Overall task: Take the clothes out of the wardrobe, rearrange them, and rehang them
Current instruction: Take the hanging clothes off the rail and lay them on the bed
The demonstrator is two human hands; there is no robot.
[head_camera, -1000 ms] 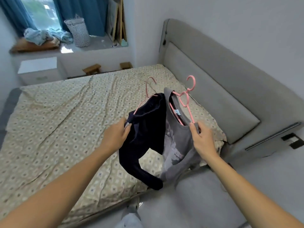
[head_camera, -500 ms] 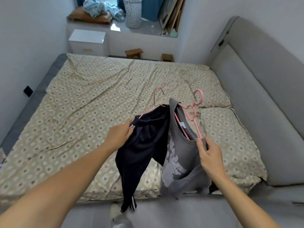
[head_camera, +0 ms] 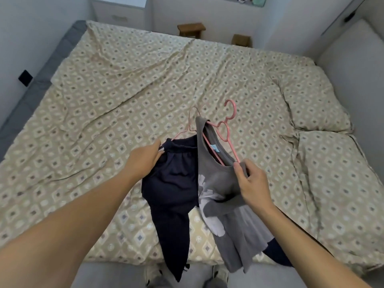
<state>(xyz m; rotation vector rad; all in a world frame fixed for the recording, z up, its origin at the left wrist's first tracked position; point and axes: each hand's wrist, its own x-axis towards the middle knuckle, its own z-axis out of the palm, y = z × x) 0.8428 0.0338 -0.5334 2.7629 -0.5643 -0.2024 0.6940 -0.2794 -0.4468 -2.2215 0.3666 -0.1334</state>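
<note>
Your left hand (head_camera: 144,160) reaches forward with its fingers curled onto the gathered waistband at the top left corner of the dark navy fabric trousers (head_camera: 173,190), pinching the cloth there. These trousers hang on a thin pale pink wire hanger (head_camera: 191,125), whose hook rises above the waistband; one dark leg trails down toward the near edge of the bed, ending at a cuff with white stripes.

Your right hand (head_camera: 252,187) is closed on the shoulder of the grey short-sleeved T-shirt with a pale printed motif (head_camera: 223,196), thumb and fingers pinching the fabric together with the lower end of a pink plastic hanger (head_camera: 227,129). This hanger sits inside the neckline, its hook pointing up and away from you; a small blue label shows inside the collar. The two garments hang side by side, touching along their inner edges, both held above the bed.

Beneath them lies the beige bedsheet with a repeating diamond pattern (head_camera: 124,96), wrinkled across its width. Two pillows in the same patterned fabric (head_camera: 318,104) lie at the right, against the grey upholstered headboard (head_camera: 353,48). Two small wooden stools (head_camera: 191,29) stand past the far edge of the bed, before the white wall.
</note>
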